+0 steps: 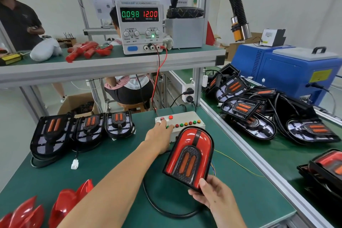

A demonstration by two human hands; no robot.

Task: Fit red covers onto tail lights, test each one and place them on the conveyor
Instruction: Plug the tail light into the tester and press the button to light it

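Loose covers (61, 207): glossy red curved plastic shells, lying at the near-left corner of the green bench, well left of the button box; probably kept there within reach for fitting.
Bare lights (83, 131): three black housings with orange strips and no cover, lined up face-up just left of the button box, apparently waiting for covers.
Left hand (159, 135): reaches forward with fingers extended onto the button box, fingertips on the row of small buttons, gripping nothing; I judge this is the test step.
Button box (185, 122): pale rectangular case with round red, green and amber buttons; red leads rise from behind it to the power supply.
Power supply (139, 26): grey metal unit on the shelf above the button box, digits lit.
Covered light (188, 155): smooth arch-shaped red cover on a black base, propped tilted just in front of the button box, facing the worker so its lamps can be checked.
Right hand (212, 196): clasps the covered light's lower edge, thumb on its face.
Conveyor (288, 152): green belt right of the button box, carrying a pile of bare housings.
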